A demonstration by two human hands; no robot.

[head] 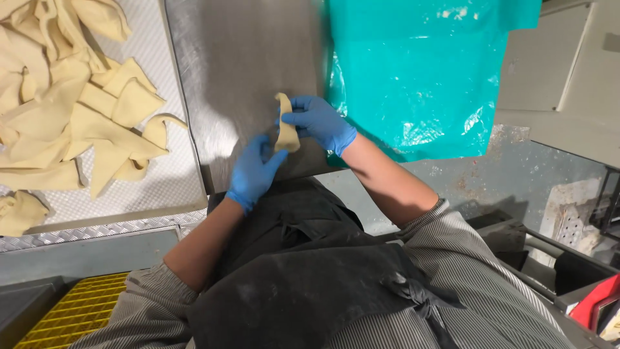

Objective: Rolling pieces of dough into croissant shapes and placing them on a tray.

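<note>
A small pale strip of dough point(285, 124) is held upright between both of my blue-gloved hands over a steel work surface point(239, 58). My left hand point(253, 171) grips its lower end from below. My right hand point(318, 121) pinches its upper part from the right, fingers curled around it. I wear a dark apron point(303, 271) over a striped shirt.
A heap of pale dough offcuts point(64, 103) lies on a textured white tray point(168, 174) at the left. A teal plastic sheet point(420, 71) covers the surface to the right. A yellow floor grate point(71, 310) sits at the lower left, a red object point(597, 300) at the lower right.
</note>
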